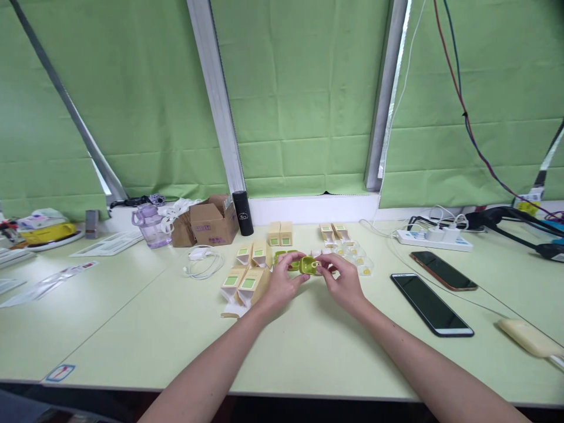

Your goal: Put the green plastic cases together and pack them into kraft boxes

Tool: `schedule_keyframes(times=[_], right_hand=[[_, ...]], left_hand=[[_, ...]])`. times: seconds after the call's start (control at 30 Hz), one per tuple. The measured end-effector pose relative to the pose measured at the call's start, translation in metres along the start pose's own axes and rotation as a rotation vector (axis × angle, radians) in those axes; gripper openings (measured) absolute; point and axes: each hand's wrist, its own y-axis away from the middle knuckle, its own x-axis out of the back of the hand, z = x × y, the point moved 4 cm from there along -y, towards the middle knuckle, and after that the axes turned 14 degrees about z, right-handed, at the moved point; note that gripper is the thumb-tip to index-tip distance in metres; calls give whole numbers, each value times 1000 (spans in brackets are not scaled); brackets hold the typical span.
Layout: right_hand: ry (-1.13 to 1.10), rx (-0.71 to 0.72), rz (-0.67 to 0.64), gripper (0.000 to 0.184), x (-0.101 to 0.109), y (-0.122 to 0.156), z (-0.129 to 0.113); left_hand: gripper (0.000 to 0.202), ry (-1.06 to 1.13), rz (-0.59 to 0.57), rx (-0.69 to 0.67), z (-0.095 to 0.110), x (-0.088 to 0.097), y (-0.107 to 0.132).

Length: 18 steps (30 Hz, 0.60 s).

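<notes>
My left hand (284, 284) and my right hand (342, 281) meet over the middle of the table, both pinched on a small olive-green case (308, 265) held just above the tabletop. Left of my left hand lie several tan cartons with green labels (249, 283), some open at the end. Two more green cases (285, 257) rest behind my left hand. Several small clear plastic pieces with yellow dots (362, 264) lie just beyond my right hand. Two upright tan cartons (281, 233) stand further back.
Two dark phones (430, 304) (443, 270) lie to the right, with a white power strip (434, 238) and cables behind. A cream object (529, 337) sits far right. A black flask (242, 212), brown cardboard box (214, 221), purple bottle (151, 225) and white cable (203, 262) are back left.
</notes>
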Motion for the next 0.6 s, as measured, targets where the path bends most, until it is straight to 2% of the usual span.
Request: schedule_keyframes(times=[0.07, 0.23, 0.6], right_hand=[[57, 111, -7, 19, 0, 1, -4], [207, 286, -19, 20, 0, 3, -10], [436, 513, -49, 23, -2, 5, -16]], left_hand=[[47, -2, -1, -4, 2, 0, 1], [47, 13, -7, -34, 5, -1, 2], [46, -6, -28, -98, 14, -2, 7]])
